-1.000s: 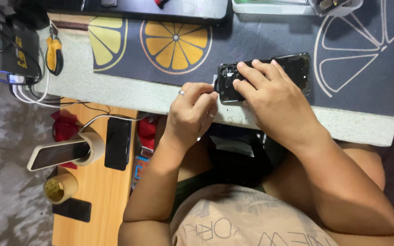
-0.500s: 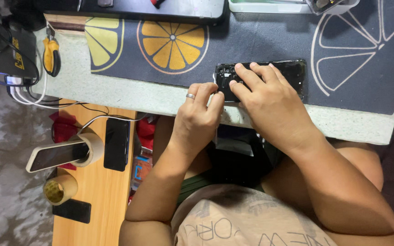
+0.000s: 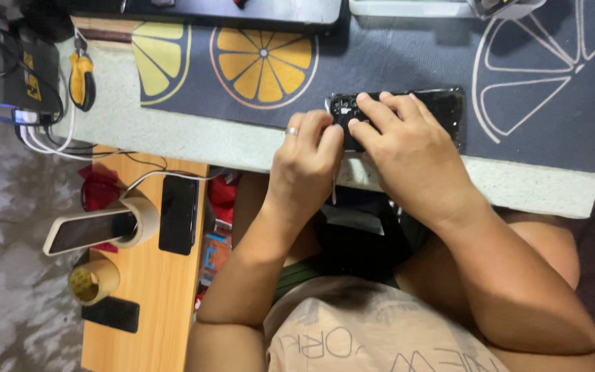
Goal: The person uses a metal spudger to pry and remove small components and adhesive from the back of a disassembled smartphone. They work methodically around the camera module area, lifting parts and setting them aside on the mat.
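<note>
A black phone with its back open lies on a dark mat printed with citrus slices, near the table's front edge. My right hand rests on the phone, fingers spread over its left half and pressing it down. My left hand, a ring on one finger, is curled beside it at the phone's left end. It pinches a thin pale tool whose tip is hidden between the two hands. Most of the phone's open inside is covered by my fingers.
A yellow-handled tool and a black device with cables sit at the table's left end. A lower wooden side table holds a phone propped on a tape roll, a black phone, another tape roll and a small black slab.
My left hand has moved up and to the right, closing against the phone's left end beside my right hand. The right hand has stayed on the phone.
</note>
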